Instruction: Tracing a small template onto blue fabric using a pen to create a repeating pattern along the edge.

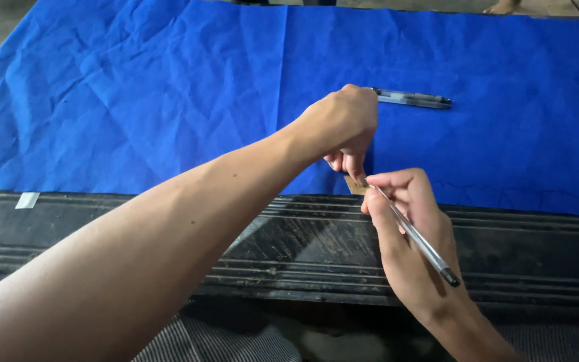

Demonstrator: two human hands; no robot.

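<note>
Both forearms are seen bare to the lower frame edge, with no sleeves, watch, rings or gloves worn. The left hand [343, 124] and right hand [407, 221] are uncovered. Finely striped grey fabric [216, 338], apparently clothing, is glimpsed below the arms.

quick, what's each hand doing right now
Left hand: fingers pinched shut on a small tan piece at the blue fabric edge.
Right hand: closed around a pen.

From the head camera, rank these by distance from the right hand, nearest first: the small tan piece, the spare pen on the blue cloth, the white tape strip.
From the right hand:
1. Small tan piece, at its fingertips, on the cloth's near edge.
2. Spare pen, farther up on the blue cloth.
3. White tape strip, far left on the dark table edge.
</note>
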